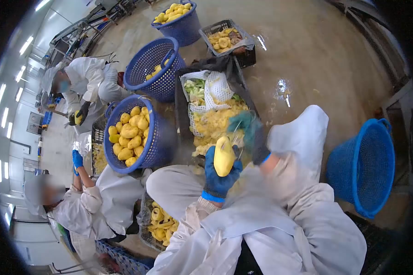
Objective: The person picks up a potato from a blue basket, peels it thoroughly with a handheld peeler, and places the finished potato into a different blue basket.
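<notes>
Smooth, oval fruit (224,156)
On my screen, the left hand (219,179) curls fingers round it; the right hand (247,129) blurs, fingers I can't tell.

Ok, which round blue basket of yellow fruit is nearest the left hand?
The basket lowest in the picture; the other two stand farther up the view, away from the left hand and its yellow fruit.

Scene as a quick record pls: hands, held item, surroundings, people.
left hand: blue-gloved, fingers around a yellow fruit
right hand: green-gloved, blurred, beside the fruit; grip unclear
below hands: yellow peelings in a black-lined container
left of view: blue-purple basket holding whole yellow fruits
right of view: bright blue basket on the floor
others: two people, one nearer, one farther
</notes>
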Demonstrator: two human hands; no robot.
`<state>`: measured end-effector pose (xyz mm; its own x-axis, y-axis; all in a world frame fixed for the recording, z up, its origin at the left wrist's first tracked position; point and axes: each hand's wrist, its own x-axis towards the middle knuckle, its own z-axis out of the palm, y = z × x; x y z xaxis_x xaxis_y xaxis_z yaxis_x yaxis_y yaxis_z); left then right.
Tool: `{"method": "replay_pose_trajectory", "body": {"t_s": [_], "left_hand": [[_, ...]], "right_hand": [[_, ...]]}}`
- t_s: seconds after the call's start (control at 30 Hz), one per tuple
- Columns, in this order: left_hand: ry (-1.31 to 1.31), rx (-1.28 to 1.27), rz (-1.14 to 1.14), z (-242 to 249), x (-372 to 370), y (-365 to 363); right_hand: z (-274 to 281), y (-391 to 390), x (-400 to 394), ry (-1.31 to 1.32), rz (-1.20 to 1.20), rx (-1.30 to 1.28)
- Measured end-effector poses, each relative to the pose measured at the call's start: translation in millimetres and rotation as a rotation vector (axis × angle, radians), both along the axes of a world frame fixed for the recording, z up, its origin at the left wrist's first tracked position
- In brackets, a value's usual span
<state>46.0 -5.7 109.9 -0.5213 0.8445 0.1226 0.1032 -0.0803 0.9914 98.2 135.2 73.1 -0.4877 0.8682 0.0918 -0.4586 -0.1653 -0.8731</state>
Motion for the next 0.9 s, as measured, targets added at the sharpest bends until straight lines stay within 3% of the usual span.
{"method": "replay_pose_trajectory", "body": {"t_s": [0.03,0.1,0.17,0.23,0.33,0.37,0.4,0.47,0.5,0.57,0.63,0.67,0.73,0.8,0.87,0.9], "left_hand": [[-0.164,0.002,0.047,7,5,-2],[-0.424,0.028,0.063,5,3,-3],[-0.625,0.056,0.016,-12,-9,-5],[0.237,0.007,-0.019,-39,-17,-11],[0.122,0.116,-0.046,-39,-10,-14],[0.107,0.126,-0.075,-34,-9,-15],[0.321,0.169,-0.063,-30,-7,-13],[-1.009,0.188,-0.293,-20,-14,-8],[-1.673,0.182,-0.395,-16,-17,-7],[-1.104,0.348,-0.398,-19,-11,-11],[-1.496,0.155,-0.185,10,-6,-2],[-1.245,0.145,-0.207,-5,-7,-1],[-1.314,0.115,-0.209,-22,-12,0],[-1.323,0.120,-0.158,-21,-14,-2],[-1.272,0.163,-0.075,-4,-15,4],[-1.260,0.177,-0.029,-2,-11,3]], "right_hand": [[-20,23,-2,-0.010,-0.108,-0.020],[-7,33,-1,0.238,-0.019,-0.301],[18,-3,11,0.003,-0.020,0.041],[9,-17,9,-0.060,0.195,0.144],[24,-28,4,-0.054,0.328,0.119],[22,-26,3,-0.112,0.287,0.255],[16,-19,2,-0.172,0.244,0.389],[1,1,4,-0.256,0.072,0.536],[-2,10,10,-0.122,0.068,0.234],[-4,29,16,0.155,0.057,-0.357],[5,-4,11,0.121,0.070,-0.146],[4,-22,7,0.029,0.095,0.018],[7,-19,5,0.005,0.125,0.301],[-8,12,13,0.000,-0.018,0.082],[-29,30,17,0.190,0.020,-0.246],[-16,13,17,0.070,0.046,-0.012]]}}
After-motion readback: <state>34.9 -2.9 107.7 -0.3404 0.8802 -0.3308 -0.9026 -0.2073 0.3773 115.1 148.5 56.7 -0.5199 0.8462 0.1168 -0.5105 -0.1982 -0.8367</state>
